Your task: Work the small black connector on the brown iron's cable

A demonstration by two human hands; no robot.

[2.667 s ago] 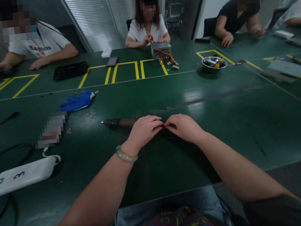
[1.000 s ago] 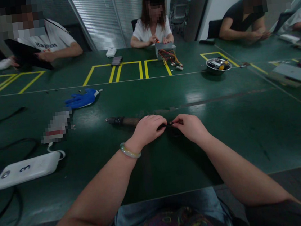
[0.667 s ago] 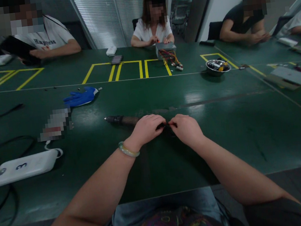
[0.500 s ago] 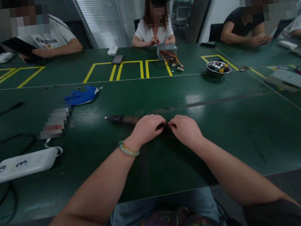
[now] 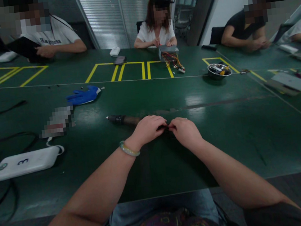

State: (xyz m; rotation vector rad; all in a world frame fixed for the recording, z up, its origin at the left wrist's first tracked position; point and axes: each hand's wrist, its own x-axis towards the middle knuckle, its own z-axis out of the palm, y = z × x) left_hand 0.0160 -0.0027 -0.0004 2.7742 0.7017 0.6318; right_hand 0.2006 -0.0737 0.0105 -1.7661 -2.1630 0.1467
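Observation:
My left hand [image 5: 150,128] is closed, its thumb and fingers pinched together over the table's middle. Fingertip to fingertip with it, my right hand [image 5: 186,131] is closed in a pinch as well. Something small and dark seems to be between them, mostly hidden by the fingers; I cannot make out what it is. A dark, cylindrical tool like an electric screwdriver [image 5: 125,120] lies on the green table [image 5: 218,134], its tip pointing left and its rear end hidden behind my left hand.
Left of my hands lie a blue glove [image 5: 84,95], a white power bank [image 5: 25,163] and black cables [image 5: 9,138]. Farther off are a metal bowl [image 5: 220,72] of small parts and a grey power supply box [image 5: 168,51] with wires, handled by a person opposite.
The whole view has shifted slightly. My hands keep the same pinch, fingertips together, with the right hand a touch lower. The tool on the table has not moved.

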